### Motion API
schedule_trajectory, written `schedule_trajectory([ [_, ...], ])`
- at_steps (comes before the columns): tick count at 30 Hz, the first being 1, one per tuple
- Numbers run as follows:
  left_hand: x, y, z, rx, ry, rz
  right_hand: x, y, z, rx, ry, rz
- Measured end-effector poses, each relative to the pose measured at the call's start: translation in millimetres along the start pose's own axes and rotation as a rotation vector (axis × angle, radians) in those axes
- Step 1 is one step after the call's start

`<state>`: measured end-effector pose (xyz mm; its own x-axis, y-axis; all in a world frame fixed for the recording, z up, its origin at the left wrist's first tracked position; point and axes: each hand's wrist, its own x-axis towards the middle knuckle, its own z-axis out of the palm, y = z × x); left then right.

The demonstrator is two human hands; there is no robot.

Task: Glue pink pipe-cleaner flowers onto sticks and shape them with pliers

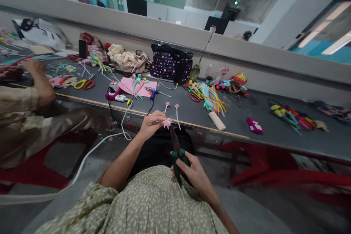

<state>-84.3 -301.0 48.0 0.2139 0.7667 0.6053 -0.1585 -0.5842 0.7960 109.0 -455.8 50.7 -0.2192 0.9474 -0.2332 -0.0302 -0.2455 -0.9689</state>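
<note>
Between the fingertips of my left hand is a small pink pipe-cleaner flower, held just off the table's front edge. My right hand is closed around the green handles of long-nosed pliers. The dark jaws point up and their tips reach the flower; whether they grip it I cannot tell. Two more pink flowers on stems, one just beyond my left fingers and another to its right, lie on the table.
A blue glue gun rests near pink paper. Colourful pipe cleaners, red-handled scissors and a beige block lie to the right on the dark table. A white cable hangs at left. Another person's arm is far left.
</note>
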Motion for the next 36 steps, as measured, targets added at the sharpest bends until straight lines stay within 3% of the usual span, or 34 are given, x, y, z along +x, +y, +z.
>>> schedule_trajectory([
  [7,-5,-8,10.8,-0.275,0.142,-0.217,-4,-6,1,0.038,-0.026,0.021],
  [19,-5,-12,22.7,-0.508,0.289,-0.356,5,3,2,0.126,-0.105,0.016],
  [29,-5,-4,27.9,-0.533,0.27,-0.449,11,3,6,0.143,-0.078,0.027],
  [36,-6,-6,30.0,-0.499,0.293,-0.42,11,-1,9,0.195,-0.064,0.03],
])
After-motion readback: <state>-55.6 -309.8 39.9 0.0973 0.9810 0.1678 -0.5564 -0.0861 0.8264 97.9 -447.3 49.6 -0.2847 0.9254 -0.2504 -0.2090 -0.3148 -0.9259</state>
